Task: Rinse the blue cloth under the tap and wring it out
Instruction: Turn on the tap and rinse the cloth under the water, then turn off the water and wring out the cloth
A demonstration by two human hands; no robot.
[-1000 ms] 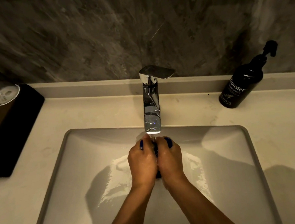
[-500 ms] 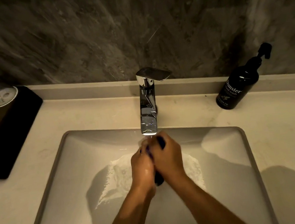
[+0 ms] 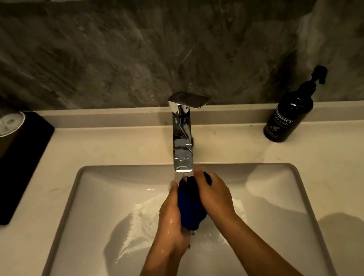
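Since the earlier frame, the right hand (image 3: 215,196) is rolling over the blue cloth (image 3: 189,205); both grips, left hand (image 3: 171,220) included, are clamping it under the tap (image 3: 182,151) for rinsing.

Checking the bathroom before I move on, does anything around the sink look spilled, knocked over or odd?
Nothing stands out. The soap bottle stands upright on the counter, and water stays inside the sink.

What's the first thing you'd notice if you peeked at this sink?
Two wet hands, the left hand and the right hand, squeeze a bunched blue cloth between them over the middle of the white sink. Water runs onto it from the shiny tap just above. A dark hand wash bottle stands on the counter to the right.
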